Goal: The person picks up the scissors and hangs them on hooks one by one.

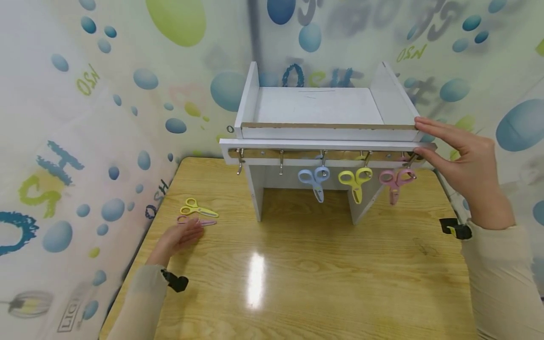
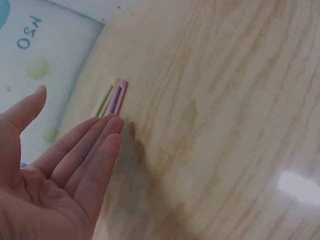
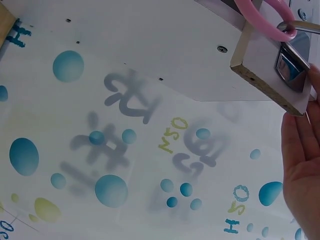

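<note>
My left hand [image 1: 180, 236] reaches over the table beside pink scissors [image 1: 208, 222], fingers extended and close together. Its fingers partly hide the handles. Yellow scissors [image 1: 199, 209] lie just behind. My right hand [image 1: 471, 156] holds the right end of a white shelf [image 1: 327, 132], fingers at the side panel and thumb at the hook rail [image 1: 293, 154]. Three more scissors hang from the rail: blue scissors [image 1: 315, 182], yellow-handled scissors [image 1: 356, 183] and pink-handled scissors [image 1: 396, 183] nearest the thumb. In the right wrist view, a pink handle loop [image 3: 260, 22] hangs on a metal hook [image 3: 287, 55].
Two more metal hooks [image 1: 281, 163] are at the rail's left end. The shelf stands at the back of a wooden table [image 1: 297, 278] on upright side panels [image 1: 255, 193]. Patterned sheeting [image 1: 127, 118] rises along the back and left edges.
</note>
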Demonstrator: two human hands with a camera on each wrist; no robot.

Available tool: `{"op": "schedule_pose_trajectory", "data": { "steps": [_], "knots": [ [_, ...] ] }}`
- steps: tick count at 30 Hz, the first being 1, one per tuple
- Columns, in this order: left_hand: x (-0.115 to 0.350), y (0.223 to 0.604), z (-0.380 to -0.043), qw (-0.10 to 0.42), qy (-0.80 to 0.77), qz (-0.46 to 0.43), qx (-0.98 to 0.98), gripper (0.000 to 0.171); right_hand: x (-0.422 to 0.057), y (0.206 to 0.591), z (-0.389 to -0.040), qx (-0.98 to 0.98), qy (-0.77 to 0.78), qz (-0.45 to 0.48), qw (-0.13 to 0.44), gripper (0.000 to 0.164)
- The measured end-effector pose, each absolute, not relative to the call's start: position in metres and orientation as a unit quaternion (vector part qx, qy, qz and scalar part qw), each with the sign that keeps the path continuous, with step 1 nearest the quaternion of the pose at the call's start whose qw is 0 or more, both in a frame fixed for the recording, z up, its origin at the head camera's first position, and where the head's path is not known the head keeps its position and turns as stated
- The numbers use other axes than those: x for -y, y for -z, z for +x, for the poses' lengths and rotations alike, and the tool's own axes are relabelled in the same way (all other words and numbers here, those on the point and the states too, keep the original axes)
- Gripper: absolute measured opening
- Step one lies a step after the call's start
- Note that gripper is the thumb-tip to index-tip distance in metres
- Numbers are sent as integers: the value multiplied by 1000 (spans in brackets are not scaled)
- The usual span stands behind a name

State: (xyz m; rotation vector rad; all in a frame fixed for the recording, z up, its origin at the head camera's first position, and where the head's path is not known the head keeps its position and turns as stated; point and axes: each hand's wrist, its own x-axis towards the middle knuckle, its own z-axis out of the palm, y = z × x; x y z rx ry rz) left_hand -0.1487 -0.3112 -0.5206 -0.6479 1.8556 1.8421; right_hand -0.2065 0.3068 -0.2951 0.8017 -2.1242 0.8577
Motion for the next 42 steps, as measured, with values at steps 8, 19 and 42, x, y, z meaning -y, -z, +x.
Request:
{"op": "schedule_pose_trajectory", "data": {
  "steps": [8,19,42],
  "knots": [
    [328,538,-154,235,-712,-275,-602,22,-305,295,-207,816,-337,308,353,39],
    [336,535,-169,226,-625,-258,-701,31,-308,298,-207,821,-331,309,348,37],
    [310,527,-179,169,-242,-223,-929,44,-306,297,-206,822,-330,305,349,43]
  ]
}}
